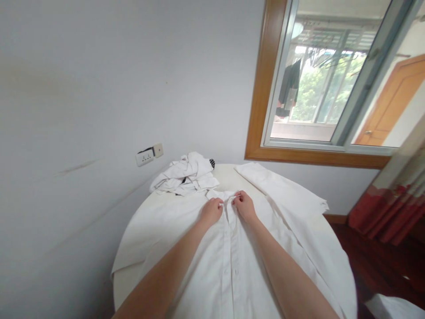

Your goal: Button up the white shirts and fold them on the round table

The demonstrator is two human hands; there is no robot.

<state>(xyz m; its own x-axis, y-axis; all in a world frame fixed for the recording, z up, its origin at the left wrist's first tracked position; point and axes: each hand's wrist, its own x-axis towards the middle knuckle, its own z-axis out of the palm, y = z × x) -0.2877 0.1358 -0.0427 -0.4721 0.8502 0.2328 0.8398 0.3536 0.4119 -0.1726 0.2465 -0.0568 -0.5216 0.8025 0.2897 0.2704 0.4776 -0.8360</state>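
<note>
A white button-up shirt (245,266) lies spread out on a round, pale table (227,173), its collar at the far end and its front placket running towards me. One sleeve stretches out to the left, the other to the far right. My left hand (211,212) pinches the left front edge just below the collar. Opposite it, my right hand (244,205) has its fingers closed on the right front edge by the collar. A small gap separates the two edges there. The fingertips are partly hidden in the cloth.
A crumpled heap of white clothes (189,173) with dark striped bits sits at the table's back left, against the wall. A wall socket (145,157) is above it. To the right are a wood-framed window (255,110) and a red and beige curtain (381,208).
</note>
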